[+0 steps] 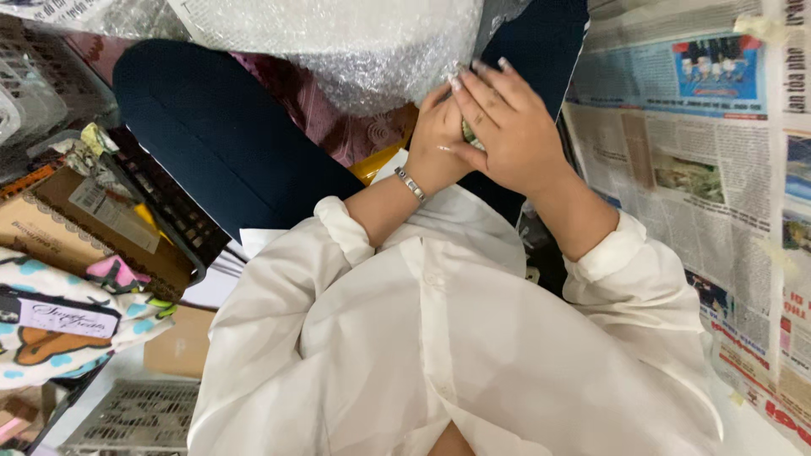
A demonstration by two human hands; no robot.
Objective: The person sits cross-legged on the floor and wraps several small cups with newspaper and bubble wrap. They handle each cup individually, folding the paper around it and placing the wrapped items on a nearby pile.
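Note:
My two hands meet in front of my chest, just below a big roll of bubble wrap [355,42]. My right hand [507,127] lies over my left hand [435,139], and together they close around a small object [470,135] that is almost fully hidden; only a greenish sliver shows between the fingers. A silver bracelet [410,184] circles my left wrist. I wear a white long-sleeved shirt [439,338] and dark trousers [220,127].
Newspaper sheets [701,152] cover the surface on the right. On the left lie a cardboard box [93,219], a patterned pouch [68,321] and plastic baskets [135,418]. Something yellow [376,160] peeks from under the wrap.

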